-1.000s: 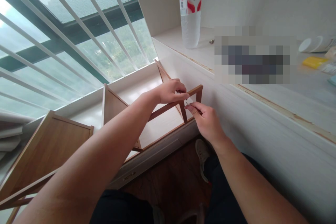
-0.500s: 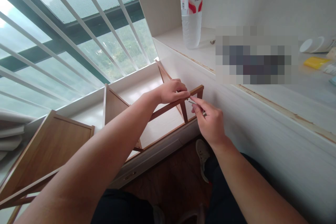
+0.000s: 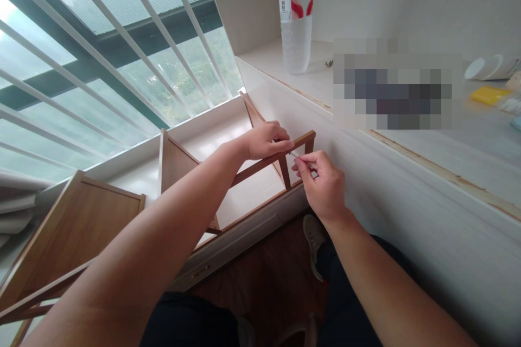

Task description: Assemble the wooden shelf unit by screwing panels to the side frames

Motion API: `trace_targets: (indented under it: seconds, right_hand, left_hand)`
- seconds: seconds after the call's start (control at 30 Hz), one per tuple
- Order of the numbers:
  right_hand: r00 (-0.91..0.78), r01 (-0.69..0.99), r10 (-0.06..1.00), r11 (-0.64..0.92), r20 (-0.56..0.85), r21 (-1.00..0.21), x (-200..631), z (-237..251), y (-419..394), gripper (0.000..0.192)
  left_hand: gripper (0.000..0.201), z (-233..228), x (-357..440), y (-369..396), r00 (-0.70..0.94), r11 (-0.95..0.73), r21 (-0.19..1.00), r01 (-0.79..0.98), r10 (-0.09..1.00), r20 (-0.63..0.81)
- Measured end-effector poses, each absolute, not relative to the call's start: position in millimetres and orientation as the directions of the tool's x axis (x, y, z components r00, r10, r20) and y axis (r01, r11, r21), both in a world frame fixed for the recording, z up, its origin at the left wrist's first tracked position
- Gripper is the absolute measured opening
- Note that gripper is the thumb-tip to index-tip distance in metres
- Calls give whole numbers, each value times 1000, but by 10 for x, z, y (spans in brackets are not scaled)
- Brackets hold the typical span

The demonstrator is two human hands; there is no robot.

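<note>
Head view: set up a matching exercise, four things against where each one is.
Things:
1. left hand
2. right hand
3. water bottle
4. yellow object

Places:
A. upright at the back of the white counter
B. pinching a thin metal tool beside the frame's corner
C. lying at the far right of the counter
D. gripping the top rail of the wooden frame

Pairs: 1-D, 2-B, 3-A, 4-C

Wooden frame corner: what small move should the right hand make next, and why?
Probably another short turn of the thin metal tool. The right hand pinches it with its tip at the wooden frame joint, while the left hand grips the rail, steadying it.
</note>
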State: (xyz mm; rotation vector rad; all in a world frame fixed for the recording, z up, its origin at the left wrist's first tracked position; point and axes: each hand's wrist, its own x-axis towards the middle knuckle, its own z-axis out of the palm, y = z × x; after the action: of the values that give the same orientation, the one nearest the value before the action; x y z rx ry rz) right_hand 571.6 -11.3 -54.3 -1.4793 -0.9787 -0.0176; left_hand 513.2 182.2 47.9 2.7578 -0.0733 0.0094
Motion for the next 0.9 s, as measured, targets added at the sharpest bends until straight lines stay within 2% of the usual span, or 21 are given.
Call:
trace_targets:
  seconds: [0.3,0.5,0.8,0.9]
  right_hand:
    - [642,565,547,136,537,-814,5704,-539,-123,17]
    - [609,620,543,128,578,-774,5678,-531,-112,17]
    - [573,716,568,3,590,-698,5649,-368,-81,20]
    - [599,684,575,-6,557,-729,5632,-314,-60,18]
  left_hand:
    - [45,496,5120,1795,999,-935,352,-33,-39,-8]
    - [45,490,5130,1805,999,-935,352,-49,-52,1]
    - [46,460,5146,1839,997,-937,342,-71,-72,10]
    - [46,465,5139,1831,998,-936,344,-68,-66,18]
